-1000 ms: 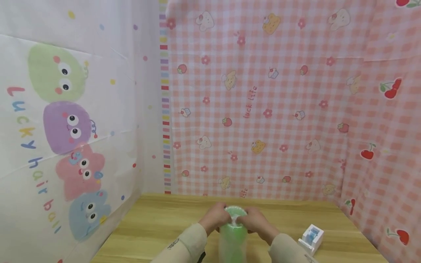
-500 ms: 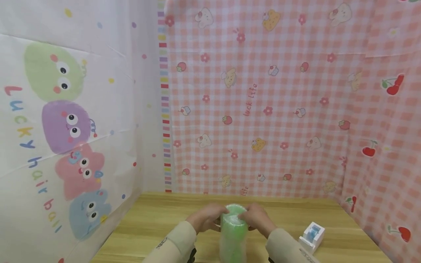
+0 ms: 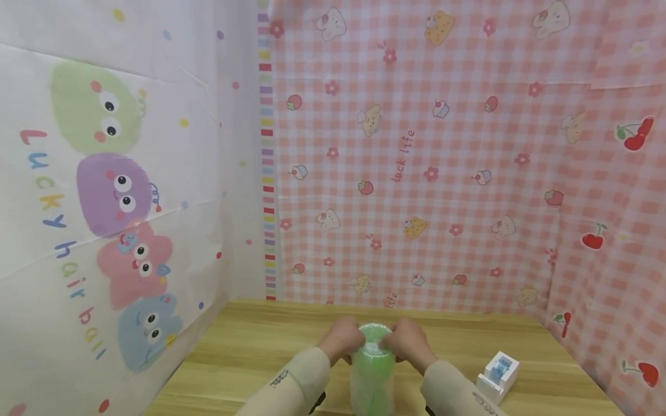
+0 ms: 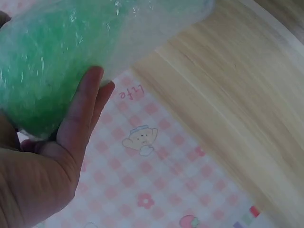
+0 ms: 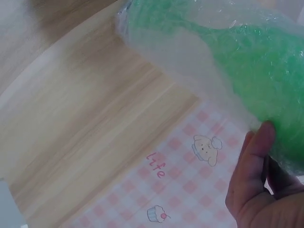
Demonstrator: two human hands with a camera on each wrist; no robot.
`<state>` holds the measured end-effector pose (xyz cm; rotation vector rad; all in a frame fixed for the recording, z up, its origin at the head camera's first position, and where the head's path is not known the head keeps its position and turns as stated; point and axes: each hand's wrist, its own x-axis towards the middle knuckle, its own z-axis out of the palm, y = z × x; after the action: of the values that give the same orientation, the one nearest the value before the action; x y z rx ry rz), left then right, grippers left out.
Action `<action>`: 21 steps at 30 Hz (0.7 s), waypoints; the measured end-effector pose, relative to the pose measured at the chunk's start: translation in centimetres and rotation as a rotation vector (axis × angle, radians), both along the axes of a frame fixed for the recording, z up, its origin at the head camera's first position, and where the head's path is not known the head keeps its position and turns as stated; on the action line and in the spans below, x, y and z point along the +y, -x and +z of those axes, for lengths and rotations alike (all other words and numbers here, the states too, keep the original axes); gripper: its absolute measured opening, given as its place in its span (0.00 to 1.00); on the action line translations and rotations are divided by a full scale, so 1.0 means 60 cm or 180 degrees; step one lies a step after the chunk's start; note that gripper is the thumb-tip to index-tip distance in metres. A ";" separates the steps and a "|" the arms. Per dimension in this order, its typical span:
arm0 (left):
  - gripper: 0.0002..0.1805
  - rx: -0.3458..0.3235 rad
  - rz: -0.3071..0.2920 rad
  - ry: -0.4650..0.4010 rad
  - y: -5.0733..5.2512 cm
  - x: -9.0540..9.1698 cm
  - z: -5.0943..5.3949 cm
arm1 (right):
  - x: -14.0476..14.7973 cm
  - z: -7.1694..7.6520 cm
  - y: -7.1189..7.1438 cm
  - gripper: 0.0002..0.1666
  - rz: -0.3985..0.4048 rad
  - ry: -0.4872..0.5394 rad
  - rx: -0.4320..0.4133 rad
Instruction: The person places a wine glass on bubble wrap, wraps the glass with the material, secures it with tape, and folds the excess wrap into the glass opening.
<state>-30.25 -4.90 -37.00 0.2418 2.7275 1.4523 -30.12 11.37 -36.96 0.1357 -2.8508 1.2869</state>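
An upright roll of clear bubble wrap with something green inside (image 3: 372, 378) stands in front of me in the head view. My left hand (image 3: 343, 340) grips its upper rim from the left, thumb at the open top and fingers along the outside. On the other side my right hand (image 3: 409, 342) holds the rim in the same way. In the left wrist view the fingers (image 4: 85, 102) lie against the bubbly film over the green part. The right wrist view shows fingertips (image 5: 266, 133) touching the film too. What the green thing is, I cannot tell.
To the right on the wooden table (image 3: 250, 346) stands a small white tape dispenser (image 3: 498, 375) with a blue core. Behind the table hangs a pink checked cloth (image 3: 416, 202). A white cartoon-print cloth (image 3: 198, 173) borders the left.
Half a second ago my left hand was wider and lower on the roll's left side; it has come back in to the rim. The right hand stays at the rim.
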 end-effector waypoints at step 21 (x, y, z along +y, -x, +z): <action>0.01 -0.0170 -0.0338 -0.0144 0.008 -0.005 -0.002 | -0.010 0.013 0.012 0.18 0.0089 -0.0116 -0.0607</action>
<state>-30.71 -5.18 -37.09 0.3388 2.5997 1.4715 -30.82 10.79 -36.19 0.0562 -3.0426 1.3211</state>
